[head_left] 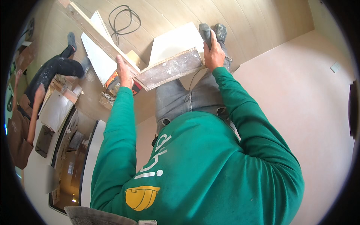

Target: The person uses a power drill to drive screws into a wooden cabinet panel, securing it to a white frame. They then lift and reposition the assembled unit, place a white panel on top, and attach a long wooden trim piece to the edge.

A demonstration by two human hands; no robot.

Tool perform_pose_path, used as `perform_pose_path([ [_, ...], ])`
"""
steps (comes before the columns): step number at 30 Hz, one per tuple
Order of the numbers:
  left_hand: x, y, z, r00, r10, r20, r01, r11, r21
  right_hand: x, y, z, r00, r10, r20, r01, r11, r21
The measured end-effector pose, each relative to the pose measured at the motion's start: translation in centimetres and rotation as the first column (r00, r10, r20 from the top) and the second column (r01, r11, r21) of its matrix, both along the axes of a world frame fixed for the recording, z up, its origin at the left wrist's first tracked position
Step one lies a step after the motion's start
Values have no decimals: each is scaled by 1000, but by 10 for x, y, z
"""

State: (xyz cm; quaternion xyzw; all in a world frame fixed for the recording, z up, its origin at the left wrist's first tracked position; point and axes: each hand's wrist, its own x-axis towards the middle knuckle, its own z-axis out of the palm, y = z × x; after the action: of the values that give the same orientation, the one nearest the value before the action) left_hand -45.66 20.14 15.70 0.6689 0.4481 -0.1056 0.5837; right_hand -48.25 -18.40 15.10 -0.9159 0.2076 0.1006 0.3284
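Observation:
In front of my legs, a plaster-stained wooden plank [170,68] stands along the near edge of a white panel [174,40]. My left hand [124,73] is closed round the left end, where a long narrow board [95,33] runs off to the far left. At the right end, my right hand [214,54] grips the side of the plank and panel, its thumb against the edge and its index finger stretched along it. The undersides of both grips are hidden. Beside my left wrist lies an orange and black object [112,81], partly covered.
A black cable [125,20] lies coiled on the plank-patterned floor. Another white board [96,60] leans under the long board. At left, another person [48,71] sits near stacked boards and a large dark screen [71,157]. A pale wall [292,86] rises at right.

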Motion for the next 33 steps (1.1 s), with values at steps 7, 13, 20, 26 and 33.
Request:
perform_pose_path([
  [7,46,-58,56,613,-766,-195,419,106,902,-12,0,-11,998,67,-20,-68,997,-43],
  [13,27,-207,61,87,-982,-169,994,74,83,-11,-3,-11,986,146,-84,-148,989,-18],
  [20,27,-193,41,93,-982,-165,995,86,49,-1,-1,-28,863,478,-163,-464,878,121],
  [26,34,-225,24,-218,-952,-213,970,-187,-154,1,17,-84,566,804,-180,-778,594,205],
  [33,0,-204,66,-128,-969,-210,990,-136,25,-22,50,-93,574,762,-299,-718,644,264],
])
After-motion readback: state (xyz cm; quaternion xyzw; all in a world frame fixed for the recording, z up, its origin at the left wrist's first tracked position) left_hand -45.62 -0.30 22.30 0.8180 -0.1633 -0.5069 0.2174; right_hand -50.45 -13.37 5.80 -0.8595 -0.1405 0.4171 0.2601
